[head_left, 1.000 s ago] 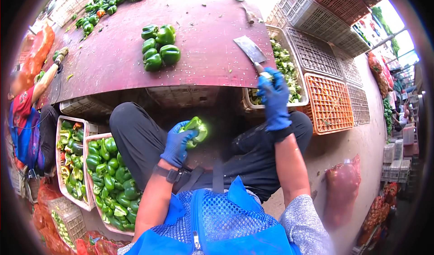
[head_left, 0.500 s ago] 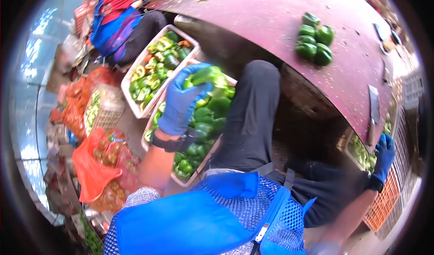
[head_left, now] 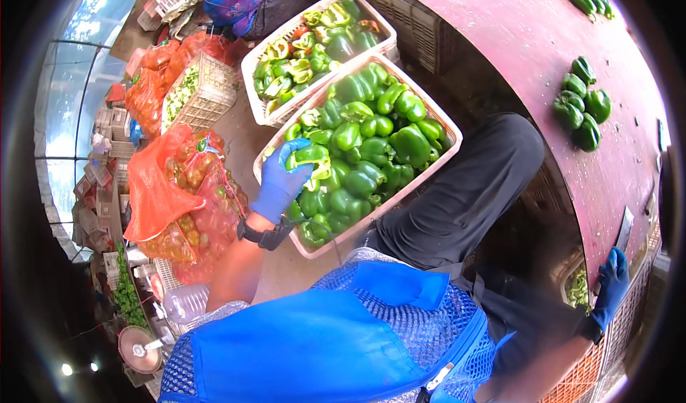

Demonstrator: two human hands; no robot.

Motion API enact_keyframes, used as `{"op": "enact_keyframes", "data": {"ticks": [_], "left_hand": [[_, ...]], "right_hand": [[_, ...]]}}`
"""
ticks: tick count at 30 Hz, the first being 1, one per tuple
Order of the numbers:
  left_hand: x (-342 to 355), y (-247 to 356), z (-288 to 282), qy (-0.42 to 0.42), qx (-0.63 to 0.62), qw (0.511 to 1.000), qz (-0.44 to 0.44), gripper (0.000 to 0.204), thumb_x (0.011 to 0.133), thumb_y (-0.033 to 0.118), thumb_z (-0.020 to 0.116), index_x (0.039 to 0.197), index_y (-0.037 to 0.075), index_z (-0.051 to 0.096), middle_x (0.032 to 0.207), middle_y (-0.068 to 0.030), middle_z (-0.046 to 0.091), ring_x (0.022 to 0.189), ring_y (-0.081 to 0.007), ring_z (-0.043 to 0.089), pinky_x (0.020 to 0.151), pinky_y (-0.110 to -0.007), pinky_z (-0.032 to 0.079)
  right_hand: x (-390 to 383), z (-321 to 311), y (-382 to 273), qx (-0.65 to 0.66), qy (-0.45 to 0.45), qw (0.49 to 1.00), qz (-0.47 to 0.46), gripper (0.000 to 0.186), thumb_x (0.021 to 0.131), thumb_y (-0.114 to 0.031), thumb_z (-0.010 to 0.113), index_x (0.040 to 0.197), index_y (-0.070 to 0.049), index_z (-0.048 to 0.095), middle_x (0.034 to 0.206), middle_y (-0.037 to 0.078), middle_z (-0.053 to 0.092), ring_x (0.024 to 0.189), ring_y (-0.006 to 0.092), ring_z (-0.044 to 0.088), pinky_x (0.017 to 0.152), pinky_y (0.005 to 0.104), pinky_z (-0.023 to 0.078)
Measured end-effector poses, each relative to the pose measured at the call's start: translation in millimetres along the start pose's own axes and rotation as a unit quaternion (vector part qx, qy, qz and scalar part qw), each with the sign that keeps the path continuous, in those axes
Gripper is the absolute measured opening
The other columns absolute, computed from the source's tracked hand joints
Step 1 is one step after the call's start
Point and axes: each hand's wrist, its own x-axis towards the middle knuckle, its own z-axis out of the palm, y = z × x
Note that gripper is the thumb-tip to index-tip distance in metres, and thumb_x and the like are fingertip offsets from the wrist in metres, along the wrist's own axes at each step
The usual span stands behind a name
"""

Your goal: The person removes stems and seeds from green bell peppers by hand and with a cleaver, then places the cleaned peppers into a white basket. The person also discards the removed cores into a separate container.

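My left hand [head_left: 281, 183], in a blue glove, is closed around a cut green bell pepper [head_left: 314, 158], whose pale inside shows. It is low over the left side of a crate [head_left: 377, 216] filled with green bell peppers [head_left: 411, 144]. My right hand [head_left: 612, 283], also gloved in blue, is at the table's near corner on the far right. Just beyond its fingertips the blade of a knife [head_left: 626, 228] lies on the table; the handle is hidden behind the hand. Whether those fingers grip the handle does not show.
Behind stands a second crate [head_left: 389, 44] of cut peppers. The reddish table [head_left: 529, 60] curves along the right, with several whole peppers [head_left: 587, 110] on it. Red net sacks [head_left: 161, 181] and a crate of green pieces [head_left: 218, 96] stand left. Another person [head_left: 246, 6] sits behind.
My left hand has lowered the cut pepper toward the crate's contents. The view has swung down and left. My right hand remains by the table corner, now overlapping the knife's handle end.
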Motion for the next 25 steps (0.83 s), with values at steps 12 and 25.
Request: {"op": "enact_keyframes", "data": {"ticks": [12, 25], "left_hand": [[26, -68, 7, 0.109, 0.366, 0.922, 0.065, 0.064, 0.078, 0.025, 0.077, 0.135, 0.007, 0.057, 0.137, -0.0199, 0.055, 0.121, -0.0361, 0.059, 0.103, -0.046, 0.048], [43, -88, 51, 0.037, 0.334, 0.937, 0.095, 0.078, 0.09, 0.05, 0.068, 0.147, 0.001, 0.046, 0.15, -0.0287, 0.043, 0.137, -0.0453, 0.044, 0.115, -0.054, 0.035]], "right_hand": [[-5, 16, -23, 0.011, -0.045, 0.998, 0.047, 0.028, 0.1, -0.024, 0.066, 0.123, -0.008, 0.07, 0.088, -0.004, 0.064, 0.068, 0.0033, 0.054, 0.058, 0.0198, 0.041], [-11, 45, -36, -0.042, -0.054, 0.997, -0.023, 0.027, 0.099, -0.02, 0.065, 0.121, -0.005, 0.069, 0.092, -0.003, 0.065, 0.07, 0.0051, 0.053, 0.062, 0.0221, 0.044]]}}
